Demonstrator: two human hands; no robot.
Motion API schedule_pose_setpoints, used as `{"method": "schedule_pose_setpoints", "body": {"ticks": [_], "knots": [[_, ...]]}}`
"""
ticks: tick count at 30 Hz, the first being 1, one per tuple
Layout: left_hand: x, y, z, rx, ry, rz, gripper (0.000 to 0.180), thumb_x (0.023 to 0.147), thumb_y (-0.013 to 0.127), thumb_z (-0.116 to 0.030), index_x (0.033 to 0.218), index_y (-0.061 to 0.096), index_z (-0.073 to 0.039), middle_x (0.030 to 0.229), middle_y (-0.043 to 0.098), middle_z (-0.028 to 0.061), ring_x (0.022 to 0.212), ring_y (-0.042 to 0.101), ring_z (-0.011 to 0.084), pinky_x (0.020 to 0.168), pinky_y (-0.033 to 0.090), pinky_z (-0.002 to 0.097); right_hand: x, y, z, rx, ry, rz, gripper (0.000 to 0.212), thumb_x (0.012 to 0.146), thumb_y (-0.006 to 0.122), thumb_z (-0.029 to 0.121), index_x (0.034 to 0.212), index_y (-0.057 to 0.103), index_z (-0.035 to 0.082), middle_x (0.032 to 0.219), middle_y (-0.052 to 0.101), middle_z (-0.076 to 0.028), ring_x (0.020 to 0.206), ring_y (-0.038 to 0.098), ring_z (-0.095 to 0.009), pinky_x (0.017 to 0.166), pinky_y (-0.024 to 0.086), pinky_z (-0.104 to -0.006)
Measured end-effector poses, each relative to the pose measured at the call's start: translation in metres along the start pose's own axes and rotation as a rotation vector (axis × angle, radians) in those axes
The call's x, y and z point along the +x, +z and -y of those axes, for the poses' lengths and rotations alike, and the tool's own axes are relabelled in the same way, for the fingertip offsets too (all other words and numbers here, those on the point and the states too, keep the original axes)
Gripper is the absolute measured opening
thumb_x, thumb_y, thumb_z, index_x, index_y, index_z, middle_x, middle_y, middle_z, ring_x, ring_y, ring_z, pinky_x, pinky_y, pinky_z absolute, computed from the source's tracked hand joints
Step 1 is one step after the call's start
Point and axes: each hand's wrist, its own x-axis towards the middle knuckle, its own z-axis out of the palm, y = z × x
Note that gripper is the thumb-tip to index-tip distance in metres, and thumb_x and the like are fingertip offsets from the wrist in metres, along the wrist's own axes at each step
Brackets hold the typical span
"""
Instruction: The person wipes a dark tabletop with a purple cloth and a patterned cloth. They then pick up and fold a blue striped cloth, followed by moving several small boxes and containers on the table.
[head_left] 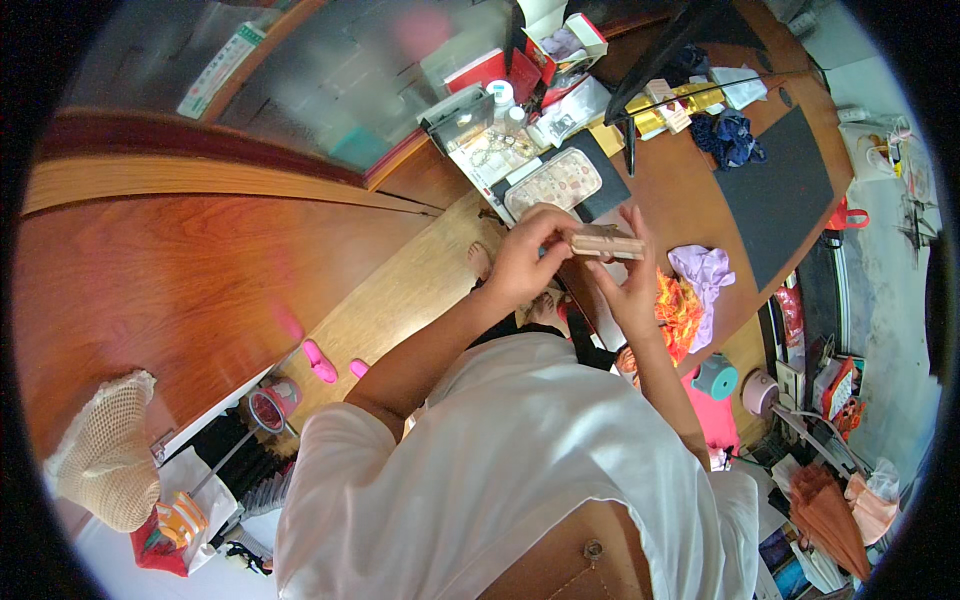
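Observation:
Between my two hands is a small flat pinkish-brown case (607, 243), seen nearly edge-on; its exact kind cannot be made out. My left hand (528, 256) pinches its left end with thumb and fingers. At the other end, my right hand (632, 280) grips it, fingers behind and thumb in front. The case is held up in front of my body, near the desk edge. Just beyond it, a patterned light-coloured pouch or tray (553, 183) with a rounded outline lies on a dark mat (603, 196).
Bottles (502, 95), papers and boxes (578, 45) crowd the desk (675, 205). A navy cloth bundle (728, 140) lies by a dark desk pad (785, 185). Lilac cloth (703, 280) and orange cloth (678, 318) are right of my right hand. Pink slippers (320, 361) rest on the floor.

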Motion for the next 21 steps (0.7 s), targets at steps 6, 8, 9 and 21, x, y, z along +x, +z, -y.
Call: {"method": "schedule_pose_setpoints", "body": {"ticks": [6, 8, 9, 21], "knots": [[-0.002, -0.008, 0.018, -0.22, -0.095, -0.061, 0.045, 0.081, 0.076, 0.005, 0.122, 0.059, -0.001, 0.112, 0.061, 0.0093, 0.082, 0.067, 0.0148, 0.069, 0.055, 0.0264, 0.002, -0.004, -0.021, 0.21, 0.092, 0.057, 0.028, 0.086, 0.067, -0.005, 0.113, 0.064, 0.0, 0.115, 0.068, -0.011, 0.11, 0.065, -0.023, 0.098, 0.049, -0.0334], [0.008, -0.034, 0.02, -0.236, -0.364, -0.329, 0.062, 0.08, 0.081, -0.001, 0.134, 0.051, -0.004, 0.09, 0.064, 0.0062, 0.075, 0.065, 0.0144, 0.065, 0.054, 0.0273, -0.011, -0.009, -0.042, 0.28, 0.272, -0.011, 0.023, 0.089, 0.068, -0.002, 0.112, 0.065, -0.001, 0.114, 0.068, -0.009, 0.108, 0.065, -0.02, 0.097, 0.049, -0.0316], [0.013, -0.049, 0.04, -0.129, -0.323, -0.572, 0.063, 0.079, 0.084, -0.009, 0.133, 0.051, -0.003, 0.094, 0.065, 0.0089, 0.083, 0.064, 0.0158, 0.067, 0.053, 0.0287, -0.014, -0.009, -0.048, 0.262, 0.262, -0.075, 0.017, 0.093, 0.07, 0.006, 0.108, 0.066, -0.002, 0.107, 0.069, -0.008, 0.095, 0.065, -0.014, 0.083, 0.052, -0.0281], [0.056, -0.118, 0.088, 0.284, -0.121, -0.769, 0.032, 0.086, 0.079, -0.015, 0.102, 0.059, 0.005, 0.093, 0.061, 0.016, 0.084, 0.06, 0.0254, 0.076, 0.05, 0.0371, 0.007, -0.056, -0.126, 0.012, 0.386, -0.229, 0.025, 0.096, 0.07, 0.014, 0.112, 0.06, -0.003, 0.094, 0.069, -0.009, 0.086, 0.066, -0.014, 0.077, 0.053, -0.0298]]}}
